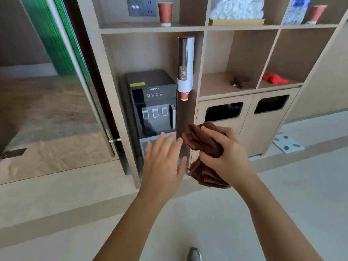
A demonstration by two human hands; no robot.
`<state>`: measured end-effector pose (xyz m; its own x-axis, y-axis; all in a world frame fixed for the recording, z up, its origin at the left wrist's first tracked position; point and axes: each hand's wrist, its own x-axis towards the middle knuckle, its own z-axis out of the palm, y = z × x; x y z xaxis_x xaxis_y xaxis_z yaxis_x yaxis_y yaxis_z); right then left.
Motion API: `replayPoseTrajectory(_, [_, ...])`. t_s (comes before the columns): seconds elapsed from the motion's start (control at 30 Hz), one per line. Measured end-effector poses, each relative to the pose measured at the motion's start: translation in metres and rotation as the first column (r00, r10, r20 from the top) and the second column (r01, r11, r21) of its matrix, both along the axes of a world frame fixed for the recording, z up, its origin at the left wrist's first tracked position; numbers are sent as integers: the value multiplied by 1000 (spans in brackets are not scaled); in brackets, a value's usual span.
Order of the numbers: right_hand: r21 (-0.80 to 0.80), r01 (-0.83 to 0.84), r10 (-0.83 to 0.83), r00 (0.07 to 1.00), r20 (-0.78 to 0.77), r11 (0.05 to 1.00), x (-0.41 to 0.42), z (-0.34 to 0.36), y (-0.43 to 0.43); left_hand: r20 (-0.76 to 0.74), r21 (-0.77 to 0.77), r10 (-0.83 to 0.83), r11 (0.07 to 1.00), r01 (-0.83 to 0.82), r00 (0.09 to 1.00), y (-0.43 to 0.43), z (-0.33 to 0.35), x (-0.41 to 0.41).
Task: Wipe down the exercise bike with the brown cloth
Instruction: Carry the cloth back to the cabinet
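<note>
Right hand: fingers curled round the brown cloth, bunched and held in the air in front of the shelving unit. Cloth is dark reddish-brown, terry-like, crumpled into thick folds; one wad sticks up above the fingers, folded layers with stitched edges hang below the palm. Left hand: flat, fingers spread, holding nothing, fingertips just beside the cloth. Behind the hands: black water dispenser in its alcove, cup dispenser on the partition. Second dark cloth lies in a cubby; red cloth in the next. Exercise bike not in view.
</note>
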<state>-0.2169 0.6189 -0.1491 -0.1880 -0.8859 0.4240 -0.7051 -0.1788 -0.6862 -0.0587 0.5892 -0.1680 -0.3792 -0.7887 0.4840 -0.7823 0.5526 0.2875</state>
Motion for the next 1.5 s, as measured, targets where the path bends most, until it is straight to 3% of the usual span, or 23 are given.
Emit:
replayPoseTrajectory(0.27, [-101,-99,95,994,-51,990,-77,66,-184,-26,-152,122,980,-125,992,-174,64,-62])
replayPoseTrajectory(0.53, [-111,-194,184,978,-95,975,-96,99,-312,-39,-217,171,960,-176,984,-294,100,-77])
replayPoseTrajectory(0.77, [-166,-218,198,972,-129,962,-83,123,-414,-104,-233,119,962,-140,987,-405,122,-65])
replayPoseTrajectory(1.0, [-248,-267,225,957,-183,931,-35,171,-528,-28,-400,245,886,-235,969,-510,166,-10])
replayPoseTrajectory(1.17, [-314,-298,254,952,-171,902,-7,202,-588,-61,-438,294,851,-290,954,-552,181,18])
replayPoseTrajectory(1.37, [-264,-395,338,911,-239,880,21,225,-639,-85,-470,352,811,-349,932,-573,175,29])
replayPoseTrajectory(1.5, [-10,-363,333,867,-370,932,33,220,-672,-76,-434,428,799,-416,901,-576,170,30])
